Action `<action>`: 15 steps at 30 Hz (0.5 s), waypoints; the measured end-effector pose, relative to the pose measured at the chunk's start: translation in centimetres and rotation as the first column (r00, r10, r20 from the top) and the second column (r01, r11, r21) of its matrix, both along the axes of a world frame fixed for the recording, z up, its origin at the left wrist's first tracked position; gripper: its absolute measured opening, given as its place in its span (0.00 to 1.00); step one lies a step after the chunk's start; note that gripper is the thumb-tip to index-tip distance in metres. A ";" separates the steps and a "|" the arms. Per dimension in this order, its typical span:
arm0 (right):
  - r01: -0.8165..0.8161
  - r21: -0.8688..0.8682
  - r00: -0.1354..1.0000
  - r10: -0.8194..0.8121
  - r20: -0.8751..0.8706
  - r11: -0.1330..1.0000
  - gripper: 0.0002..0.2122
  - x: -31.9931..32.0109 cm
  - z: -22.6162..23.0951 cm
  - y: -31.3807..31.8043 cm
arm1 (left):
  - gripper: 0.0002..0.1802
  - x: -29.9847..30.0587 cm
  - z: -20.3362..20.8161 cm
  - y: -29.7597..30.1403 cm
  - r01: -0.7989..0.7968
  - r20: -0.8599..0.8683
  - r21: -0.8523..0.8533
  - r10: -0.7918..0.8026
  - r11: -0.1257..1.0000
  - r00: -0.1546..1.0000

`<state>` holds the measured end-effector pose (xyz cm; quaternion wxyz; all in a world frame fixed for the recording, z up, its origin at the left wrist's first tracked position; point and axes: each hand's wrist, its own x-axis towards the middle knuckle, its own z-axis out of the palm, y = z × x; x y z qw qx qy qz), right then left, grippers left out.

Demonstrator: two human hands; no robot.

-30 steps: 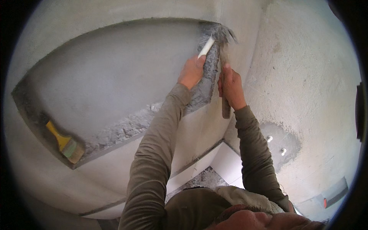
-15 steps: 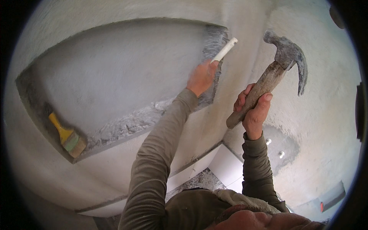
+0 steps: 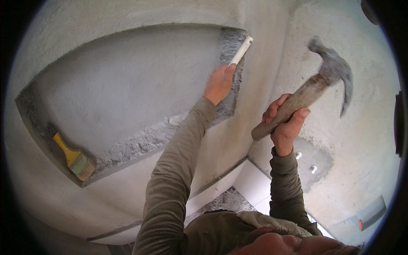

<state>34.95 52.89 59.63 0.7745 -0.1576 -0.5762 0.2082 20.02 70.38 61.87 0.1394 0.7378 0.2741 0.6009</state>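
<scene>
My left hand (image 3: 218, 84) is wrapped round a white, rod-shaped tool (image 3: 241, 50). One end of it sticks up past my fingers at the right edge of the wall recess (image 3: 131, 80); its other end is hidden by the hand. Lower and to the right, my right hand (image 3: 285, 128) grips a claw hammer (image 3: 308, 91) by its worn wooden handle. The hammer's grey head is raised to the upper right, apart from the white tool and slightly blurred.
A yellow-handled paintbrush (image 3: 73, 158) lies in the recess's lower left corner. Rough mortar (image 3: 140, 138) runs along its lower edge. Two white pipe fittings (image 3: 314, 169) stick out of the right wall. White tiles (image 3: 246, 182) line the wall's foot. A grey, red-marked object (image 3: 369, 219) sits lower right.
The hammer's head has swung right and slightly down, away from the white tool. My left hand stays at the recess's right edge with the tool. The whole view has shifted slightly.
</scene>
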 end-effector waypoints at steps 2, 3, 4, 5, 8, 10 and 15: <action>-0.112 0.143 0.988 0.126 -0.087 0.983 0.31 -0.3 0.2 0.7 | 0.29 0.2 0.3 -0.3 0.011 0.002 -0.012 -0.011 1.000 1.000; -0.058 0.094 0.989 0.070 -0.131 0.994 0.31 -0.4 -0.2 2.2 | 0.29 0.2 0.5 -0.5 0.019 -0.008 -0.020 -0.019 1.000 1.000; -0.005 0.041 0.985 0.012 -0.172 0.999 0.32 -0.3 -1.1 4.7 | 0.29 0.3 0.5 -0.7 0.026 -0.018 -0.031 -0.027 0.999 0.999; 0.139 -0.028 0.990 -0.139 0.000 0.990 0.30 0.2 -1.6 6.5 | 0.29 0.3 0.4 -0.4 0.019 0.005 -0.034 -0.018 0.999 1.000; 0.159 -0.417 0.970 -0.061 0.237 0.895 0.25 0.5 0.1 7.8 | 0.29 0.2 0.2 0.3 -0.001 0.017 -0.048 0.001 0.999 1.000; 0.118 -0.444 0.989 -0.066 0.132 0.888 0.29 1.4 0.6 6.6 | 0.30 0.0 0.4 0.5 -0.012 -0.025 -0.072 0.010 0.997 1.000; -0.135 -0.024 0.982 0.130 -0.136 0.991 0.36 1.5 0.6 4.3 | 0.28 0.8 -0.2 0.7 0.026 0.061 -0.076 -0.021 0.997 0.998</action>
